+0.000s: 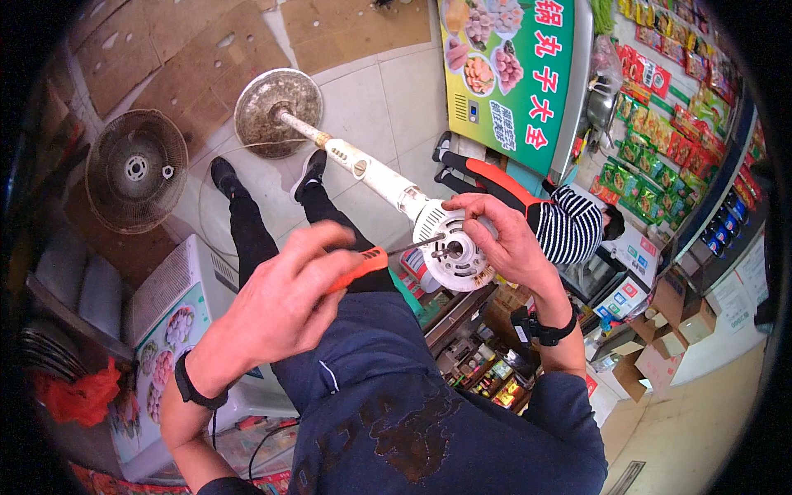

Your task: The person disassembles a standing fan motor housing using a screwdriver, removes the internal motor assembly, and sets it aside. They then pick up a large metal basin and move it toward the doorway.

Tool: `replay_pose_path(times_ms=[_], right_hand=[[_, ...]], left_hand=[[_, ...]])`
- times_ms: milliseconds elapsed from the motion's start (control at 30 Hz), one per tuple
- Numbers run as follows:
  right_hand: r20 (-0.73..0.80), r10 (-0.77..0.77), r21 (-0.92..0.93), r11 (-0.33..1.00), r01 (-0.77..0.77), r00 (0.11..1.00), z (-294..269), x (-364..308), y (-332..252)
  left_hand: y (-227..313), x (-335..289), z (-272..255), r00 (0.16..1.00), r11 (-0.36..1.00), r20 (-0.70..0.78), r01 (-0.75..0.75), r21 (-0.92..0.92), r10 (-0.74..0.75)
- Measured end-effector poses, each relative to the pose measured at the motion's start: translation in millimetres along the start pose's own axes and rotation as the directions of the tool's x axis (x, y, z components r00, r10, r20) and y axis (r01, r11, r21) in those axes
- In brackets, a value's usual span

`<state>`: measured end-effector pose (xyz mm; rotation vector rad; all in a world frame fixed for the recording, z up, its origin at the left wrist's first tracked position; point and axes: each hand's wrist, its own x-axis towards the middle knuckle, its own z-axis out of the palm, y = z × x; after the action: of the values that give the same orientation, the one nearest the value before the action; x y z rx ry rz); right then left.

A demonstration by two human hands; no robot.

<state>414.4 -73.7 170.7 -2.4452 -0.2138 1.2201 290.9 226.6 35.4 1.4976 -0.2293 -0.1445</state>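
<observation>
My left hand is closed around the orange handle of a screwdriver. Its metal shaft reaches to the slotted front of a white fan motor housing, close to the central shaft. With thumb and fingers, my right hand grips the housing's upper right edge. The housing tops a stained white fan pole, which slants away from me to a rusty round base on the floor. No blades or guard are on the motor.
A round wire fan guard lies at the far left. Freezers flank me, a white one at left and a green-topped one ahead right. A person in a striped top is at right, near snack shelves. Cardboard covers part of the floor.
</observation>
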Motion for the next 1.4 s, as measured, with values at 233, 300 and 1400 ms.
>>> replay_pose_path(times_ms=[233, 300, 1400], right_hand=[[-0.042, -0.104, -0.043, 0.994, 0.102, 0.994, 4, 6, 5], [-0.025, -0.115, -0.073, 0.991, 0.113, 0.993, 3, 7, 6], [0.18, 0.012, 0.556, 0.823, -0.112, 0.984, -30, 26, -5]], left_hand=[[-2, 0, 1, 0.995, 0.993, 0.041, 0.088, 0.079, -0.092], [-1, -1, 1, 0.994, 0.992, 0.033, 0.104, 0.076, -0.107], [23, -17, -35, 0.949, 0.987, -0.274, 0.139, -0.085, -0.157]])
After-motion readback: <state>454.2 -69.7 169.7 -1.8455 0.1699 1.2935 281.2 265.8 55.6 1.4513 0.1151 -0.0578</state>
